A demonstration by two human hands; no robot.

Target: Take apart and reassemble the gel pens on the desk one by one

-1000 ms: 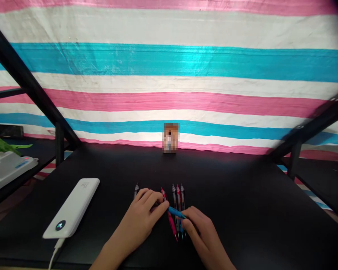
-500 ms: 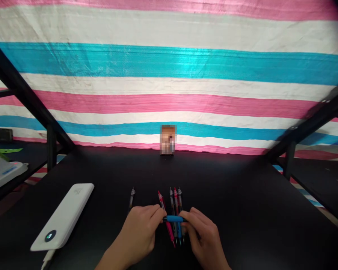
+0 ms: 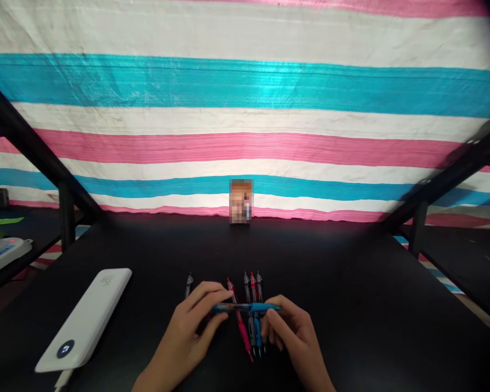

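Note:
A blue pen (image 3: 263, 307) with a clear barrel lies level across the view, above the other pens. My right hand (image 3: 292, 332) pinches its blue grip end between thumb and fingers. Around its clear end, my left hand (image 3: 191, 326) is open, thumb and fingers apart, with the pen in the gap between them. Below are a red pen (image 3: 243, 332), lying at a slant, and several pens side by side, one with a blue grip (image 3: 257, 332). Another clear pen (image 3: 188, 286) lies left of them, partly hidden behind my left hand.
A white power bank (image 3: 85, 321) with a cable lies at the left of the black table (image 3: 330, 261). A small card-like object (image 3: 240, 201), blurred out, stands at the back against the striped sheet (image 3: 245, 147). Black frame bars (image 3: 445, 179) slope at both sides.
My left hand has opened and shifted slightly left, baring the pen's clear barrel. My right hand now pinches the pen at its grip end. The view has shifted a little.

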